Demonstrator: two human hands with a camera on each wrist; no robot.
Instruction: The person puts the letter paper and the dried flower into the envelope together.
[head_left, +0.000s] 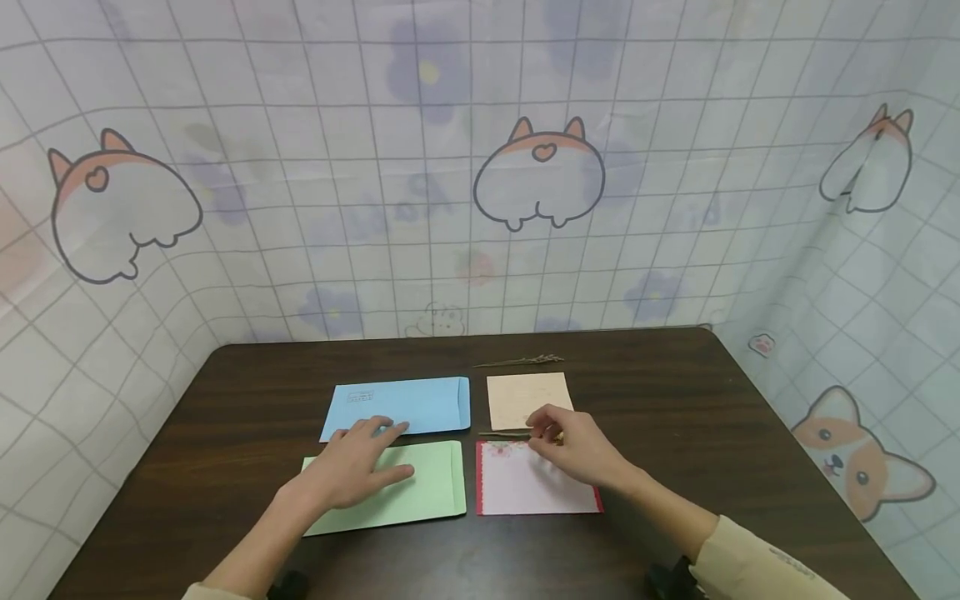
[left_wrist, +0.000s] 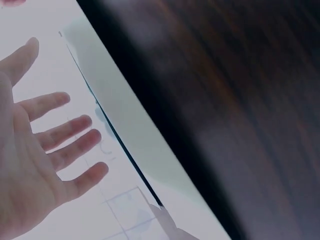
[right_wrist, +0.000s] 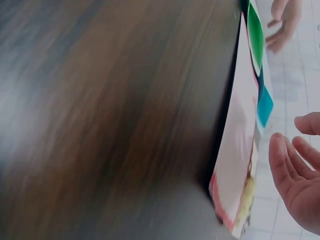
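My left hand [head_left: 354,467], fingers spread and nearly straight, is over the light green envelope [head_left: 431,492], fingertips toward the blue envelope [head_left: 420,404] behind it. In the left wrist view that hand [left_wrist: 50,150] holds nothing. My right hand [head_left: 573,446] is above the far part of a pink card [head_left: 525,492] with red side edges. Its fingers bend loosely, thumb and fingertips apart. Near them a dried flower sprig [head_left: 498,433], partly hidden by the hand, lies between the pink card and a tan card [head_left: 525,396]. The right wrist view shows that hand [right_wrist: 302,175] apart from the pink card [right_wrist: 237,130].
Another dried sprig [head_left: 525,361] lies behind the tan card, near the far edge of the dark wooden table [head_left: 255,392]. A patterned cloth [head_left: 420,267] with a grid and corgi drawings hangs behind the table and along both sides.
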